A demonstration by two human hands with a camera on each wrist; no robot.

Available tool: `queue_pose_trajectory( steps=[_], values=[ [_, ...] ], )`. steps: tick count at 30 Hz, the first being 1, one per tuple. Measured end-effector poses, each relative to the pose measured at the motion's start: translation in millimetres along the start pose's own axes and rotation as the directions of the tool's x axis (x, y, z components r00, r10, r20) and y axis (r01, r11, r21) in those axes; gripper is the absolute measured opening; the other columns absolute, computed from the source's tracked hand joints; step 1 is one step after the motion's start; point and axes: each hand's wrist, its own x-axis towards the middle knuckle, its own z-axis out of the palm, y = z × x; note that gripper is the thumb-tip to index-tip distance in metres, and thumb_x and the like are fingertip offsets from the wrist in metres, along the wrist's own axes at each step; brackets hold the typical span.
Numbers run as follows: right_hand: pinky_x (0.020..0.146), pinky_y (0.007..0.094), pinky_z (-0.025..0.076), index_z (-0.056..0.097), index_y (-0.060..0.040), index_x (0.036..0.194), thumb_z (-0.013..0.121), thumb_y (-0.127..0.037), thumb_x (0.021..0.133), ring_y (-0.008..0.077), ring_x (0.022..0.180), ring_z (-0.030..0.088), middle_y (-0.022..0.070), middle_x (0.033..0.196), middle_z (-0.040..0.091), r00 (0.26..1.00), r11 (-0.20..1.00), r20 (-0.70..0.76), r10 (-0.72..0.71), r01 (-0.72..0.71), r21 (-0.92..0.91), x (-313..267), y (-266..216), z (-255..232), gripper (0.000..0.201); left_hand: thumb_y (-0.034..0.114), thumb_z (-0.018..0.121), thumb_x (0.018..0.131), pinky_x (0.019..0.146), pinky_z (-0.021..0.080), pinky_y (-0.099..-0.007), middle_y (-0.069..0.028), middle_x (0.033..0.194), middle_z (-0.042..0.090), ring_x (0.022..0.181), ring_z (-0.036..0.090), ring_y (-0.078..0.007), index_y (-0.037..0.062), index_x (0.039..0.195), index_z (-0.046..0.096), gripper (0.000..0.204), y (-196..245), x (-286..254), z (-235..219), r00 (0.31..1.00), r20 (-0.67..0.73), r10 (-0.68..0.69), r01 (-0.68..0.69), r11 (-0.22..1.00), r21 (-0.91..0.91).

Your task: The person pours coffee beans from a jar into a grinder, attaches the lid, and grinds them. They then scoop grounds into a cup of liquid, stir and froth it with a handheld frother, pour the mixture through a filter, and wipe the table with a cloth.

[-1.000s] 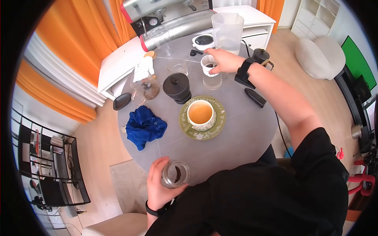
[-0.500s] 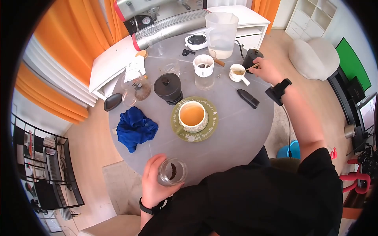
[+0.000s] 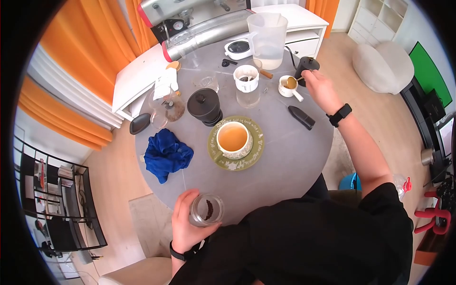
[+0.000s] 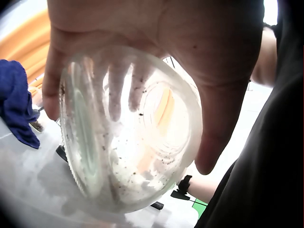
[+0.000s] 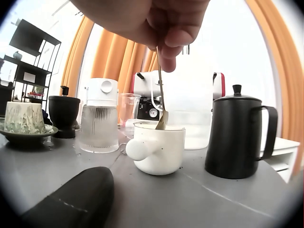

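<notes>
Near the table's front edge my left hand (image 3: pixel 184 225) grips a clear glass jar (image 3: pixel 207 210) tilted with its mouth up, a streak of dark grounds inside. In the left wrist view, dark specks cling to the jar's wall (image 4: pixel 137 190). At the right back, my right hand (image 3: pixel 322 89) pinches the handle of a thin gold spoon (image 5: pixel 162 95). The spoon's bowl dips at the rim of a small white pot (image 5: pixel 159 154) with a stubby side handle. Close beside that pot stands a black lidded kettle (image 5: pixel 236 137).
A cup of amber drink sits on a green saucer (image 3: pixel 212 154) at the centre. Around it are a black grinder (image 3: pixel 204 105), a blue cloth (image 3: pixel 167 154), a white dripper (image 3: pixel 246 78) on a glass, a tall pitcher (image 3: pixel 268 40) and a black oblong object (image 3: pixel 301 117).
My right hand has moved from the white dripper rightward to the small pot and taken hold of the spoon. The spoon's bowl now shows at the pot's rim. My left hand still holds the jar.
</notes>
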Motion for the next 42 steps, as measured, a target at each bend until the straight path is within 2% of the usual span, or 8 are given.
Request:
queue_pose_trajectory(
  steps=[5, 7, 8, 11, 20, 22, 28, 42],
  values=[
    [0.07, 0.0384, 0.053, 0.059, -0.0057, 0.109, 0.06, -0.001, 0.092, 0.028, 0.078, 0.064, 0.0119, 0.083, 0.065, 0.983, 0.98, -0.067, 0.169, -0.161, 0.114, -4.3, 2.1, -4.1, 0.018, 0.006, 0.093, 0.047, 0.102, 0.049, -0.0415, -0.0178, 0.13, 0.056, 0.118, 0.059, -0.0339, 0.0033, 0.13, 0.055, 0.091, 5.1, 13.1, 0.7, 0.999, -0.044, 0.003, -0.004, 1.0, -0.016],
    [0.068, 0.0324, 0.052, 0.059, -0.0028, 0.109, 0.059, -0.005, 0.098, 0.0182, 0.075, 0.064, 0.0107, 0.088, 0.071, 0.837, 0.792, -0.093, 0.539, -0.466, 0.394, 1.0, 3.5, -6.4, 0.011, 0.006, 0.092, 0.047, 0.102, 0.049, -0.0412, -0.0172, 0.13, 0.056, 0.119, 0.059, -0.0331, 0.0035, 0.13, 0.055, 0.091, 5.9, 19.8, 1.3, 0.997, -0.077, 0.015, -0.014, 1.0, 0.004],
    [0.068, 0.0324, 0.052, 0.059, -0.0028, 0.109, 0.059, -0.005, 0.098, 0.0182, 0.075, 0.064, 0.0107, 0.088, 0.071, 0.846, 0.791, -0.07, 0.528, -0.46, 0.402, 1.0, 3.0, -10.3, 0.011, 0.006, 0.093, 0.048, 0.103, 0.049, -0.0409, -0.0165, 0.132, 0.055, 0.12, 0.058, -0.0318, 0.0035, 0.132, 0.054, 0.092, 6.3, 23.0, 2.1, 0.996, -0.081, 0.023, -0.025, 0.999, -0.027],
    [0.068, 0.0241, 0.048, 0.058, 0.001, 0.108, 0.059, -0.006, 0.1, 0.0091, 0.074, 0.059, 0.0106, 0.091, 0.072, 0.794, 0.413, 0.064, 0.604, -0.381, 0.827, 2.2, -27.9, -34.2, 0.011, 0.005, 0.093, 0.051, 0.105, 0.047, -0.0396, -0.015, 0.137, 0.053, 0.124, 0.057, -0.0273, 0.0033, 0.137, 0.048, 0.098, 2.7, 26.8, 5.9, 0.997, -0.077, -0.029, 0.02, 0.993, -0.121],
    [0.062, 0.028, 0.046, 0.042, -0.002, 0.131, 0.055, -0.003, 0.099, 0.0133, 0.069, 0.058, 0.0122, 0.088, 0.07, 0.953, 0.385, 0.087, 0.29, -0.199, 0.901, 0.3, -213.8, -109.8, 0.034, 0.002, 0.095, 0.051, 0.106, 0.046, -0.0392, -0.0184, 0.143, 0.047, 0.126, 0.054, -0.0256, 0.0065, 0.138, 0.043, 0.101, -10.1, 35.3, 12.2, 0.991, -0.024, 0.13, -0.129, 0.92, -0.371],
    [0.064, 0.0291, 0.049, 0.05, -0.0004, 0.119, 0.059, -0.001, 0.095, 0.0192, 0.07, 0.062, 0.017, 0.091, 0.07, 0.932, 0.531, 0.02, -0.361, 0.188, 0.826, 8.3, -209.5, -106.2, 0.026, 0.002, 0.095, 0.051, 0.105, 0.046, -0.0396, -0.0185, 0.143, 0.047, 0.126, 0.054, -0.0259, 0.0068, 0.137, 0.044, 0.101, -10.8, 36.5, 11.2, 0.991, 0.004, 0.136, -0.121, 0.897, -0.424],
    [0.059, 0.0357, 0.055, 0.057, 0.001, 0.089, 0.066, 0.007, 0.079, 0.0323, 0.068, 0.063, 0.021, 0.092, 0.067, 0.834, 0.451, -0.025, -0.551, 0.323, 0.832, -2.7, -238.7, -77.4, 0.015, 0.009, 0.093, 0.055, 0.101, 0.049, -0.0421, -0.0163, 0.133, 0.06, 0.123, 0.058, -0.033, 0.0077, 0.128, 0.052, 0.083, -3.8, 45.0, 7.4, 0.986, 0.004, 0.167, -0.144, 0.863, -0.484],
    [0.056, 0.0336, 0.051, 0.058, -0.0009, 0.1, 0.066, -0.006, 0.079, 0.0247, 0.075, 0.059, 0.0084, 0.089, 0.058, 0.859, 0.554, -0.061, -0.508, 0.38, 0.741, -15.9, -248.1, -60.5, 0.023, 0.01, 0.096, 0.055, 0.099, 0.05, -0.0436, -0.0216, 0.134, 0.057, 0.125, 0.056, -0.0339, 0.0058, 0.128, 0.052, 0.086, -5.1, 60.2, 1.0, 0.934, 0.102, 0.342, -0.272, 0.868, -0.416]
  ],
)
